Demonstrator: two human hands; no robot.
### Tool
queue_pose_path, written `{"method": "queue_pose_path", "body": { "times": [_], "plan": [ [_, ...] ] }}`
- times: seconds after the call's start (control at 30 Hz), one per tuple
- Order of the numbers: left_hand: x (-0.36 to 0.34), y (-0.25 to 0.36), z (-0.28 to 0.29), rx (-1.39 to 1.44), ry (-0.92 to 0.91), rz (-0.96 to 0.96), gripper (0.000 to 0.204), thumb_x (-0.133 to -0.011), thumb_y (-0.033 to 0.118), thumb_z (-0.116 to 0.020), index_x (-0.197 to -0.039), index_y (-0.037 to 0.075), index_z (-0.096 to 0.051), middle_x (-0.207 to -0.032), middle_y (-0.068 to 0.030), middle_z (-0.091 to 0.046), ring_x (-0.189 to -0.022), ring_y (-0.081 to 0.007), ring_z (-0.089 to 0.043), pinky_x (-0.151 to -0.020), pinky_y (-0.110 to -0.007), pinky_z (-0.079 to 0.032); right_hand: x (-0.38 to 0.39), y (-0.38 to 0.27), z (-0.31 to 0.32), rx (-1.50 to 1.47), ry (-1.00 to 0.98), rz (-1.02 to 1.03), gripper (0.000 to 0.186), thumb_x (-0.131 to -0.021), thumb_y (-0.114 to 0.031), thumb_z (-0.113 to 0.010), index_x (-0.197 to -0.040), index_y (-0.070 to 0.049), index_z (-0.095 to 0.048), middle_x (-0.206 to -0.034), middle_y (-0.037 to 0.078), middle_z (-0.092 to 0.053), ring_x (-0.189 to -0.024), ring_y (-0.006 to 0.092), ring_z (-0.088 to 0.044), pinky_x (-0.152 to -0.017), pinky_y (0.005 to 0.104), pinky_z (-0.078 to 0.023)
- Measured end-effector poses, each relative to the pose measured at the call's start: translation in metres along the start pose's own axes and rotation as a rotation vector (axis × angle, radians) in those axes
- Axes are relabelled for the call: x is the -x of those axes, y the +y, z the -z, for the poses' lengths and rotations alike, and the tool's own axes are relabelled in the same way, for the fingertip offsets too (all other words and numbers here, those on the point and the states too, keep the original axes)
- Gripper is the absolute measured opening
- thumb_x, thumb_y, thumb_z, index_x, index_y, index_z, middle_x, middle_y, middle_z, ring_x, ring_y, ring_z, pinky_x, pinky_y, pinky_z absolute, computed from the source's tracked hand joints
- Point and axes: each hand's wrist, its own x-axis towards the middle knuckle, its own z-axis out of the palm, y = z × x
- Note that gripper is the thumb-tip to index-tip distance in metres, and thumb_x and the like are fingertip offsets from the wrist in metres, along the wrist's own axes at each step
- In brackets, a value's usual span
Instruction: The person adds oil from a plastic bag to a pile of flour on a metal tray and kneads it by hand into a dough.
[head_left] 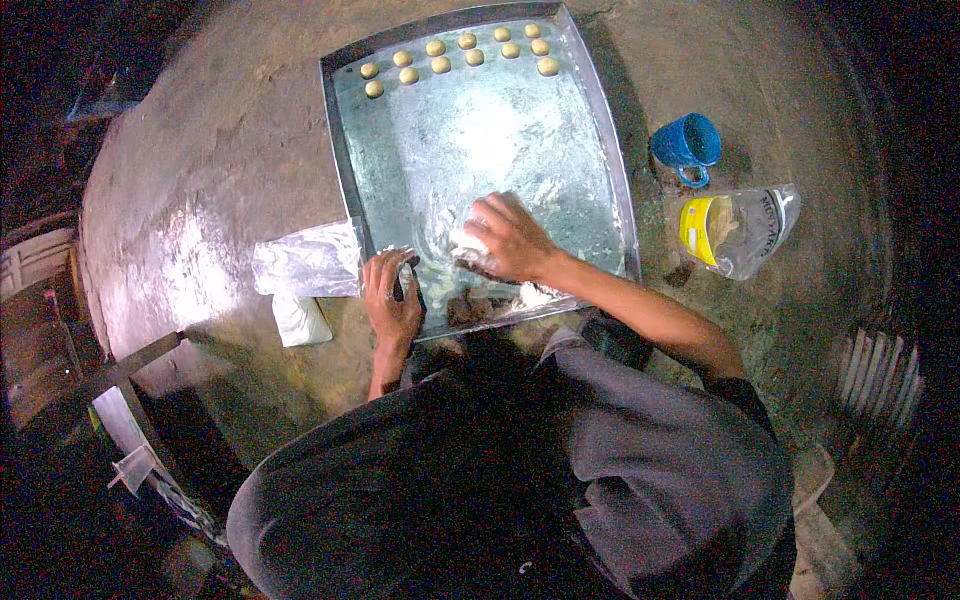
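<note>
A large metal tray (520, 170) lies before me, with several small round pale dough pieces (475, 57) in rows at its far end and smeared white stuff on its surface. My left hand (393, 295) is curled over the tray's near left rim, with whitish residue on its fingers. My right hand (510, 240), slightly blurred, is curled over the tray's near middle on a crumpled white material that I cannot make out. A little white heap (535, 297) lies below it near the front rim.
Left of the tray lie a clear plastic bag (300, 255) and a small white bag (300, 320). To the right are a blue mug (685, 140) and a clear bag with a yellow label (735, 230), on a concrete floor (200, 150). A long dark bar (140, 360) is at the lower left.
</note>
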Motion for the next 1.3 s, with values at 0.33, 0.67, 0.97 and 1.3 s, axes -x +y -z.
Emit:
{"method": "queue_pose_path", "body": {
  "times": [0.33,0.67,0.97,1.3],
  "plan": [
    [0.002,-0.001,-0.005,0.018,-0.089,0.040,0.028,-0.084,0.017,-0.059,-0.109,0.009,-0.065,-0.111,-0.0132,-0.063,-0.108,-0.0353,-0.055,-0.097,-0.046,-0.041,0.035,0.006,0.026,-0.102,0.163,-0.232,0.042,-0.072,-0.011,-0.076,-0.111,-0.003,-0.064,-0.096,0.016,-0.062,-0.096,0.0345,-0.056,-0.088,0.0476,-0.041],
    [-0.008,0.005,-0.007,0.121,-0.193,0.016,0.046,-0.069,-0.007,-0.059,-0.114,0.004,-0.061,-0.115,-0.0161,-0.059,-0.109,-0.0377,-0.052,-0.097,-0.044,-0.041,0.057,0.036,0.038,-0.287,0.053,-0.519,0.040,-0.075,-0.017,-0.076,-0.109,-0.001,-0.064,-0.127,0.023,-0.052,-0.118,0.0395,-0.051,-0.101,0.0437,-0.042],
    [-0.001,0.016,-0.017,0.224,-0.229,0.058,0.049,-0.066,-0.007,-0.059,-0.115,0.004,-0.061,-0.117,-0.0159,-0.059,-0.111,-0.0375,-0.051,-0.098,-0.044,-0.040,0.029,0.002,-0.029,-0.029,0.011,0.019,0.034,-0.066,-0.020,-0.075,-0.094,-0.005,-0.063,-0.113,0.015,-0.055,-0.109,0.0344,-0.053,-0.097,0.0414,-0.046],
    [-0.011,0.021,-0.014,0.210,-0.080,0.132,0.030,-0.079,-0.005,-0.060,-0.108,0.003,-0.063,-0.110,-0.0147,-0.062,-0.107,-0.0343,-0.056,-0.093,-0.041,-0.045,-0.002,0.018,-0.017,-0.101,0.059,-0.074,0.037,-0.069,-0.031,-0.074,-0.094,-0.006,-0.064,-0.100,0.011,-0.057,-0.096,0.0313,-0.055,-0.078,0.0430,-0.051]
  ]
}}
